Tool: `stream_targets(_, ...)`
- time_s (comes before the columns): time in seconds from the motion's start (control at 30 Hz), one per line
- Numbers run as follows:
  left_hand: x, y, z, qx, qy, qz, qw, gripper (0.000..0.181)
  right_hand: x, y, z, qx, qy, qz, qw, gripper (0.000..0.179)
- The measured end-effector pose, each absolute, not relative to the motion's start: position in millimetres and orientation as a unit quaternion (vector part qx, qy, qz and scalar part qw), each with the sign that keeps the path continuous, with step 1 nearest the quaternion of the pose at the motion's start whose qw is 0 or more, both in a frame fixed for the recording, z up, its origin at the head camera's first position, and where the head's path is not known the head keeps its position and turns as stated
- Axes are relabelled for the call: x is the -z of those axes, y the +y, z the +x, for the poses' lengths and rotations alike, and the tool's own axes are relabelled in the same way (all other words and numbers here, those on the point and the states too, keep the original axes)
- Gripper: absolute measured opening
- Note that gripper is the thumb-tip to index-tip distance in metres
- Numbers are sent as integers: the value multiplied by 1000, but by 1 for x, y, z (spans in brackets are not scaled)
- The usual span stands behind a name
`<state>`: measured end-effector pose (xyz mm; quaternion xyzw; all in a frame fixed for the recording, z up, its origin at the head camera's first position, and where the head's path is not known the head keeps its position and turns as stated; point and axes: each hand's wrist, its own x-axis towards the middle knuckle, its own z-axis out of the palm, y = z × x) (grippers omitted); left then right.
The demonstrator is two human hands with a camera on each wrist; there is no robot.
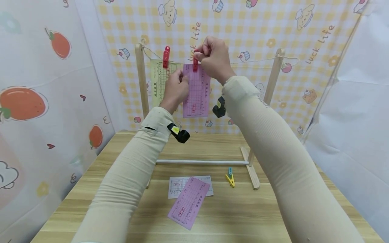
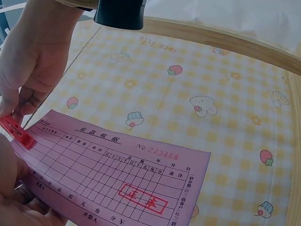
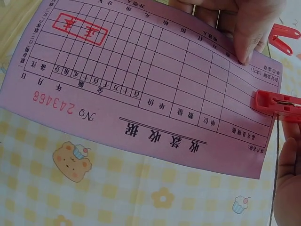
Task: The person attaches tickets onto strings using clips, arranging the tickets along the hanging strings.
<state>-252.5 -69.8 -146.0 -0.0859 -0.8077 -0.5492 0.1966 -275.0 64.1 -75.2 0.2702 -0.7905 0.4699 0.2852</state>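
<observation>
A pink receipt slip [image 1: 197,91] hangs upright at the string, its top edge in the jaws of a red clothespin [image 1: 195,64]. My right hand [image 1: 214,59] pinches that clothespin by its upper end. With thumb and fingers my left hand [image 1: 177,86] pinches the slip's left edge; in the right wrist view the thumb [image 3: 247,44] lies on its printed face. To the left, a yellow receipt slip [image 1: 156,81] hangs from a second red clothespin [image 1: 165,57], partly hidden behind my left hand.
The string [image 1: 252,62] runs between two wooden posts [image 1: 273,77], with a white rod [image 1: 202,162] low between them. On the table lie another pink slip [image 1: 189,202], overlapping a white slip [image 1: 177,187], and a blue-and-yellow clothespin [image 1: 230,177].
</observation>
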Motion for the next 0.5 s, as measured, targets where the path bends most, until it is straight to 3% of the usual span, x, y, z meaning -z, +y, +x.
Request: stream_targets(0.5,149,-69,-256,545,-812,-79,194,20,77,67,-276,-455,-810,269,255,32)
